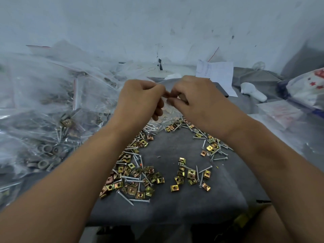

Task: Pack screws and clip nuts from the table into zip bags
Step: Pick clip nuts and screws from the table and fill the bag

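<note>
We see the left hand (140,97) and right hand (194,99) raised together above the counter (175,204), fingers curled and pinching the top edge of a clear zip bag (166,109) between them. The bag hangs downward, its long axis roughly vertical, mouth up; we cannot tell whether the seal is closed. Below, screws (133,178) lie pointing every way among gold clip nuts (191,173). A heap of filled bags (52,120) sits at the left.

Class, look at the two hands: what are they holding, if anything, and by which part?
Both the left hand and right hand pinch a small clear zip bag at its top edge.
</note>
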A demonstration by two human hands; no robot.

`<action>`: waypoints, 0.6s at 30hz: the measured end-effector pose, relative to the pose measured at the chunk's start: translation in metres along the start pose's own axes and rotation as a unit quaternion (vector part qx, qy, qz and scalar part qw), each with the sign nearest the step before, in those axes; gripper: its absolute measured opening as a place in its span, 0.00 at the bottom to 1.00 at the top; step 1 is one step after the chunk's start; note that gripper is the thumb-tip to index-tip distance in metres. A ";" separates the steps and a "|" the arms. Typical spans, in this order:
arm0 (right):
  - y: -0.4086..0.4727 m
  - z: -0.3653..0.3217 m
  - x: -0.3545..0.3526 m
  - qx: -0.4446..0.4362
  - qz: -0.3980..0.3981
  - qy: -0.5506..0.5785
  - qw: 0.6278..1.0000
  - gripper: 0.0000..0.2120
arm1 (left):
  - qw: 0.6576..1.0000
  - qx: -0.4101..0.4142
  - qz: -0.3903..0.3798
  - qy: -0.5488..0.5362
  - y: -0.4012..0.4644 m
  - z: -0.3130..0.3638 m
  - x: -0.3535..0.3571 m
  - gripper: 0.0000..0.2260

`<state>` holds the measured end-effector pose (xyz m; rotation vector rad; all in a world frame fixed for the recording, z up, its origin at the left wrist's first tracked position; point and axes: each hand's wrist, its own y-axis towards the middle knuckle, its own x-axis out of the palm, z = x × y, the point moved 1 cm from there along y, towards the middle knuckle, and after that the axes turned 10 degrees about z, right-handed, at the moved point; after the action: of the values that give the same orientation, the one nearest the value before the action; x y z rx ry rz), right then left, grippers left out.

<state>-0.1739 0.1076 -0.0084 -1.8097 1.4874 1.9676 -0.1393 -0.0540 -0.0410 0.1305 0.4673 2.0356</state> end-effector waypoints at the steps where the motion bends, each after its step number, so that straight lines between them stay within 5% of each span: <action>1: 0.001 0.000 0.000 0.017 0.001 0.009 1.000 0.09 | 1.000 0.000 -0.009 -0.001 0.001 -0.001 -0.002 0.11; 7: -0.004 0.004 -0.004 0.098 0.014 0.153 0.983 0.09 | 1.000 -0.014 -0.011 -0.018 0.002 -0.002 -0.005 0.11; 12: 0.007 0.011 -0.003 0.235 0.042 0.414 0.879 0.18 | 0.995 -0.084 -0.005 -0.053 0.003 -0.004 0.002 0.12; 18: 0.004 0.015 0.006 0.156 0.073 0.364 0.915 0.17 | 0.950 -0.244 -0.028 -0.194 0.002 -0.003 0.010 0.09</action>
<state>-0.1889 0.1127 -0.0139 -2.4506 2.0170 1.0034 -0.1468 -0.0475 -0.0437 0.2068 -0.2779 1.9456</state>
